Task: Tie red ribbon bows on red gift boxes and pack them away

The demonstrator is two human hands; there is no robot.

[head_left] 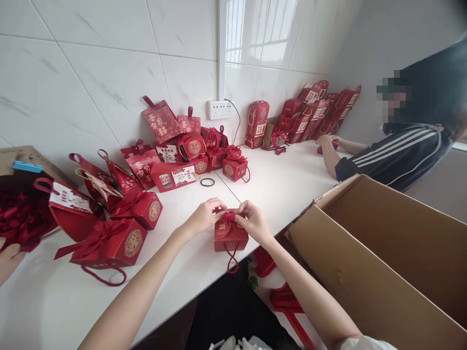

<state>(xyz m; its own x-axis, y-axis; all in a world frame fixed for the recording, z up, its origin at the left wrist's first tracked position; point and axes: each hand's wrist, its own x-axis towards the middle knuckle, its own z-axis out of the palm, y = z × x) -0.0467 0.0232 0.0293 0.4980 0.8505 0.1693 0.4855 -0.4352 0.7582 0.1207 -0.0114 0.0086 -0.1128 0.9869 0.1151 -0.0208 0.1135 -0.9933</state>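
Note:
In front of me a small red gift box [229, 239] with a twisted rope handle [232, 265] stands near the table's front edge. A dark red ribbon bow [229, 217] sits on its top. My left hand [209, 214] pinches the bow's left side, fingers closed. From the right, my right hand [253, 221] is closed on the ribbon's other side, thumb and forefinger together. The rope handle hangs loose over the box's near side.
Red gift boxes [133, 243] with ribbons crowd the table's left and back. A black ring [207, 182] lies on the white table [284, 180]. A large cardboard box [350, 272] stands at the right. Beyond it, a co-worker [401, 155] handles something red. Another person's hand [10, 260] shows at far left.

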